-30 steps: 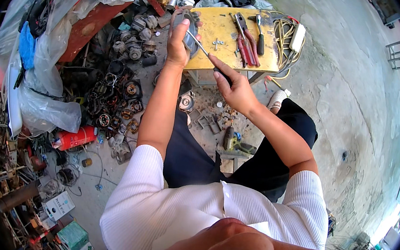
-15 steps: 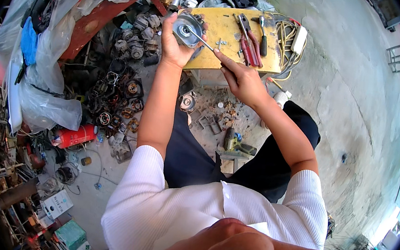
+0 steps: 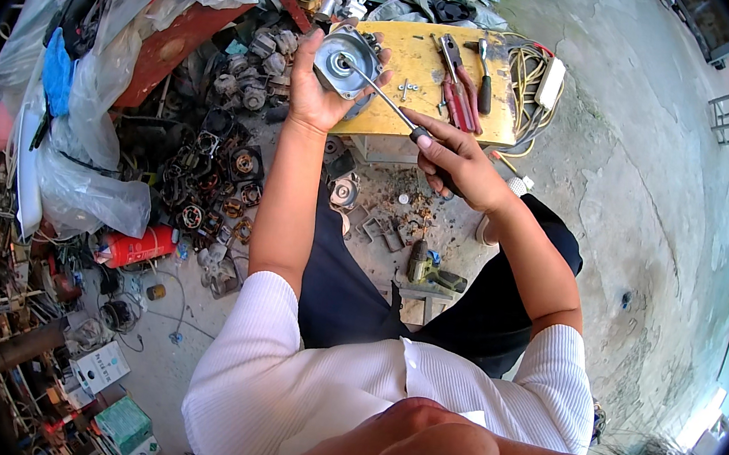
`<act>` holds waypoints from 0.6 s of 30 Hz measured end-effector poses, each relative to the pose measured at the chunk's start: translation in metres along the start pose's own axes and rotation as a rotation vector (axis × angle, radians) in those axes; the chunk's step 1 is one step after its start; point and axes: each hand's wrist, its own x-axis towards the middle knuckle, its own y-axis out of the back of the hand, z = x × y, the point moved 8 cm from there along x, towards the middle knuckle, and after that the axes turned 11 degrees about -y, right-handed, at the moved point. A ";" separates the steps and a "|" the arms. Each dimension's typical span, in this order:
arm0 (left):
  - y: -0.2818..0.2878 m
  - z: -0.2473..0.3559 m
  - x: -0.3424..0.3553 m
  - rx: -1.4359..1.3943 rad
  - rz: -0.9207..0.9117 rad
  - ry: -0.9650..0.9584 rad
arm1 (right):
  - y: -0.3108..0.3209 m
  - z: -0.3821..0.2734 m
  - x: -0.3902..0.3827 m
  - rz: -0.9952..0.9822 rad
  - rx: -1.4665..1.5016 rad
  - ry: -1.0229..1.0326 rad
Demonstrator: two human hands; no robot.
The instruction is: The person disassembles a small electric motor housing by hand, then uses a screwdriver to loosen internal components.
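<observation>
S'driver handle (image 3: pixel 419 134) part-hidden; R hand (image 3: pixel 467 169) over

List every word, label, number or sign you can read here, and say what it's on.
White box, lower left: dark lettering, too small and blurred to quote reliably.
Red cylinder: pale marks, too blurred to read.
Round metal housing in the left hand: no lettering I can make out.
Screwdriver in the right hand: none I can make out.

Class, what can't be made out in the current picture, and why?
In the head view:
Back of the round metal housing: turned away, against the left hand.
Tip of the thin-shafted tool: too small at the housing's centre.
Part of the handle: covered by the right hand.
Head shapes of the silver fasteners on the yellow table: too small.
</observation>
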 end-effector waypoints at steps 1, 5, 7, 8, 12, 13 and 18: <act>-0.001 0.000 0.000 0.039 -0.006 -0.011 | 0.000 0.000 0.000 -0.021 0.042 0.001; -0.008 0.001 -0.002 0.151 -0.072 -0.060 | -0.006 0.000 -0.003 -0.114 0.293 -0.096; -0.013 0.002 -0.003 0.184 -0.088 -0.097 | -0.010 0.003 -0.005 -0.201 0.525 -0.179; -0.015 0.003 -0.003 0.213 -0.093 -0.143 | -0.014 0.003 -0.005 -0.239 0.632 -0.182; -0.015 0.004 -0.002 0.318 -0.066 -0.305 | -0.023 0.008 -0.002 -0.196 0.689 -0.144; -0.013 0.006 -0.003 0.342 -0.047 -0.341 | -0.023 0.008 -0.001 -0.136 0.610 -0.124; -0.007 -0.006 0.005 0.408 0.072 -0.364 | -0.004 0.009 0.009 0.195 0.083 0.195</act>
